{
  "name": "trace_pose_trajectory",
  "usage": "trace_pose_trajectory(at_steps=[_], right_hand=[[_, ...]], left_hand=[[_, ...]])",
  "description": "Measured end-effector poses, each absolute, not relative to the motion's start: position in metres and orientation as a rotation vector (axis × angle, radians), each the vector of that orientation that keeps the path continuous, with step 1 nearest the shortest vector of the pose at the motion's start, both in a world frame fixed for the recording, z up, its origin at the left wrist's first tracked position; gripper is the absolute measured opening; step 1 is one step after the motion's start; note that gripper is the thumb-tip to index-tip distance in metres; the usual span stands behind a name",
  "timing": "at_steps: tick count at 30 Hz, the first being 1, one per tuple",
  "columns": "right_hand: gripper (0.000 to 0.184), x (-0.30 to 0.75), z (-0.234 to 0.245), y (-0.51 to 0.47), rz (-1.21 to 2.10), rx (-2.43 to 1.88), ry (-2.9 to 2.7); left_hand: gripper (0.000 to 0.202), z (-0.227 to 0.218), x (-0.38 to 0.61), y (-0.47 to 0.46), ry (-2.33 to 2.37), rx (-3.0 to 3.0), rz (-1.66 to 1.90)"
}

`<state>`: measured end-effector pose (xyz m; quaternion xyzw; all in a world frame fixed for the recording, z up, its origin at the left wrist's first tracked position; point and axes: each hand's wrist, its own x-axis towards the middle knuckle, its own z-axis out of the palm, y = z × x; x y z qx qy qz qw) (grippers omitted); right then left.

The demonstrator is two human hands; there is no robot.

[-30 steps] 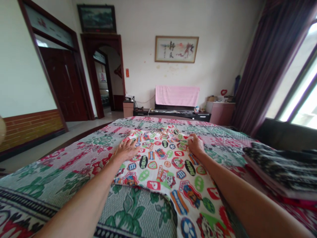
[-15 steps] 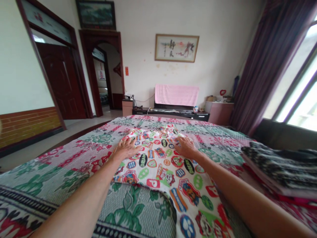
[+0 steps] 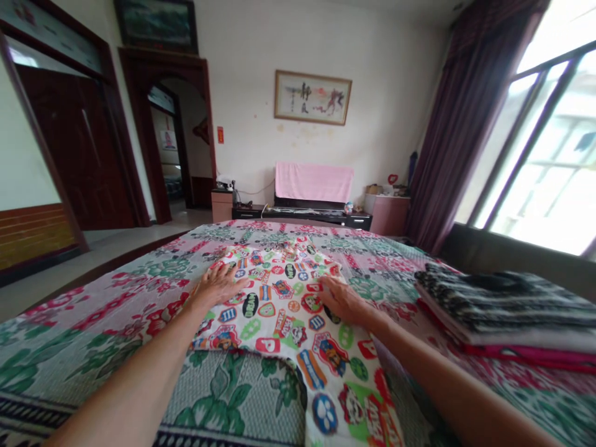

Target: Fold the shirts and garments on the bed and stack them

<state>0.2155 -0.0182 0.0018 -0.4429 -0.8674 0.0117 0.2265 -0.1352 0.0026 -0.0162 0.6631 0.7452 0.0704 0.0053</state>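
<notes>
A white cloth garment (image 3: 279, 310) with a colourful cartoon-dog print lies spread on the bed; it looks like a pair of child's trousers. One leg part runs towards me at the lower right, and its gathered edge is at the far end. Flat on the garment's left side rests my left hand (image 3: 218, 284), fingers spread. My right hand (image 3: 342, 299) lies on the right edge, fingers stretched inward over the print and partly covering a black oval. Neither hand lifts the cloth.
A floral bedspread (image 3: 116, 360) covers the bed under the garment. At the right sits a stack of folded clothes (image 3: 503, 304), black-and-white on top. Beyond the bed stand a low black cabinet (image 3: 298, 214) and a pink cloth (image 3: 314, 181) draped over a screen-like object.
My right hand has slid nearer to me along the garment's right edge. The left hand stays at about the same place on the cloth. The view has turned to the right.
</notes>
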Motion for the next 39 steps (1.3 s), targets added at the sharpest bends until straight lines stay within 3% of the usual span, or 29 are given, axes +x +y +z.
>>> trace_pose_trajectory(at_steps=[16,26,33,39], right_hand=[[0.042,0.219,-0.016,-0.034,-0.098,-1.230,-2.367],[0.041,0.220,-0.011,-0.035,-0.028,-1.231,-2.351],[0.041,0.207,-0.001,-0.056,-0.105,-1.237,-2.380],[0.047,0.188,0.000,-0.094,0.112,-1.026,-2.523]], left_hand=[[0.076,0.018,-0.107,-0.043,2.357,2.085,0.128],[0.061,-0.005,-0.104,-0.101,2.201,2.262,0.239],[0.066,-0.007,-0.102,-0.103,2.215,2.278,0.337],[0.058,-0.002,-0.101,-0.114,2.421,2.164,0.462]])
